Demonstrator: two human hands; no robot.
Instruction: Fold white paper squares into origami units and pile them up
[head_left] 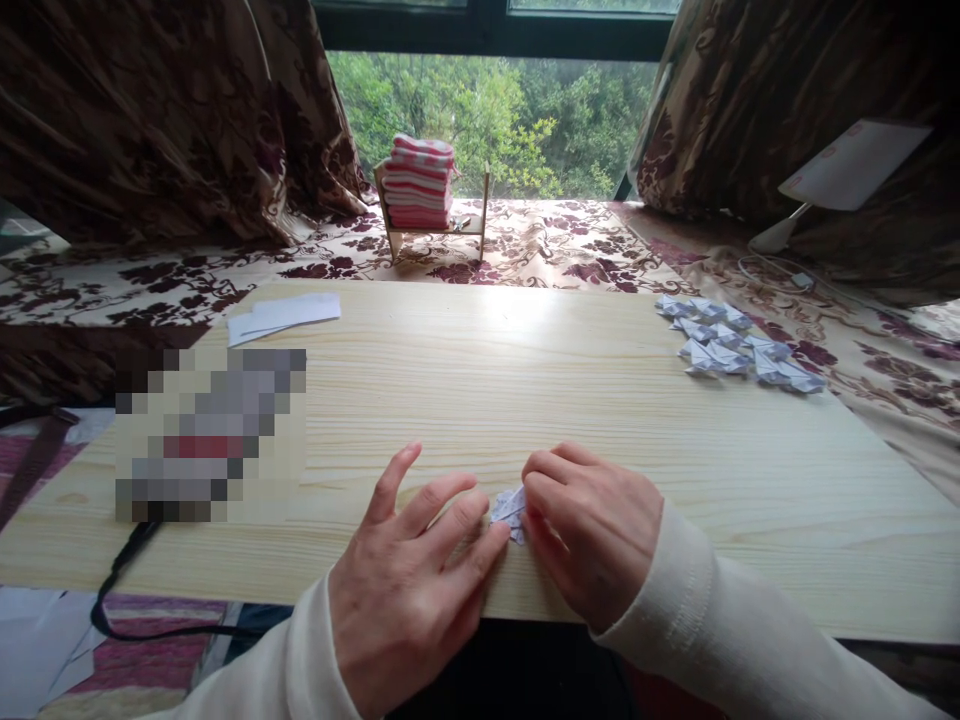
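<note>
A small piece of folded white paper (508,510) lies near the table's front edge, between my two hands. My right hand (596,530) is closed, its fingertips pinching the paper's right side and hiding that part. From the left, my left hand (420,575) holds the paper's lower left edge with its nearest fingertip, while its other fingers are bent and spread apart above the table. Several finished-looking folded paper pieces (712,355) of the same kind sit in rows at the table's far right.
White paper strips (292,315) rest at the back left of the wooden table (465,380). A pixelated object (214,440) with a black strap (120,570) lies at left. Behind stand a small rack (469,230) of folded pink-striped cloths (418,185) and a white lamp (851,165).
</note>
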